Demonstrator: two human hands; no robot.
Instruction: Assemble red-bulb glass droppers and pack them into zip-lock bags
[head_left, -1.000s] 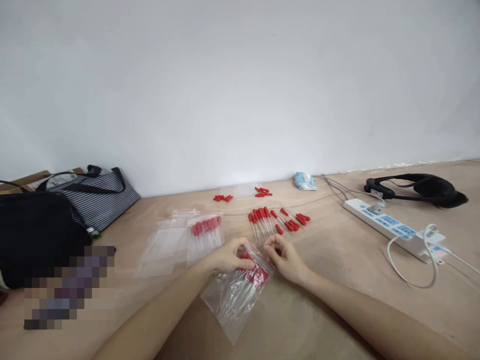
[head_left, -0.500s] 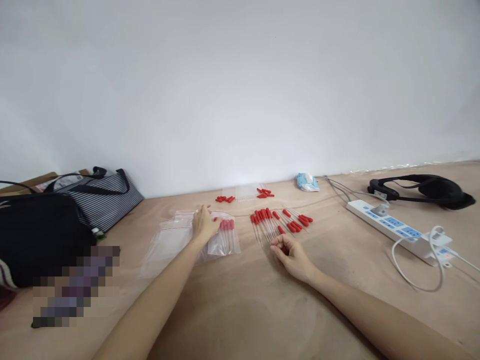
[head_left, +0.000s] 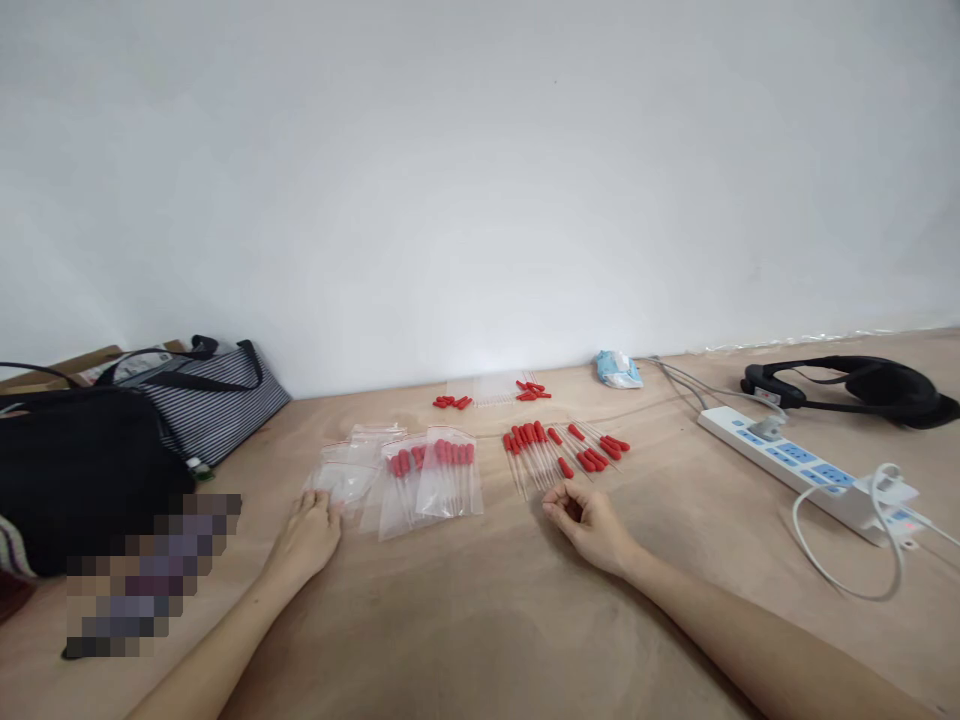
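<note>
My left hand [head_left: 307, 535] lies on the table with its fingers stretched out. Its fingertips touch the near edge of the flat clear zip bags [head_left: 341, 482]. To the right of these, clear zip bags hold several red-bulbed droppers [head_left: 454, 453]; the bags overlap. My right hand [head_left: 589, 525] rests on its side, thumb and fingers curled together; whatever may be inside is hidden. Just beyond its fingertips is a loose group of glass droppers with red rubber bulbs [head_left: 529, 433], their thin tips pointing toward me. More such droppers [head_left: 591, 459] lie scattered at the group's right.
By the wall, red bulbs [head_left: 451, 402] and more droppers [head_left: 532, 391] lie beside a clear sheet. A blue-and-white packet [head_left: 619, 369], a power strip [head_left: 795, 465] with cables and a black headset [head_left: 847, 388] are on the right. Bags [head_left: 214, 405] stand at the left.
My left hand has moved left and toward me, off the filled bags to the empty ones. Two groups of bagged droppers now show fully. My right hand stays nearly in place.
</note>
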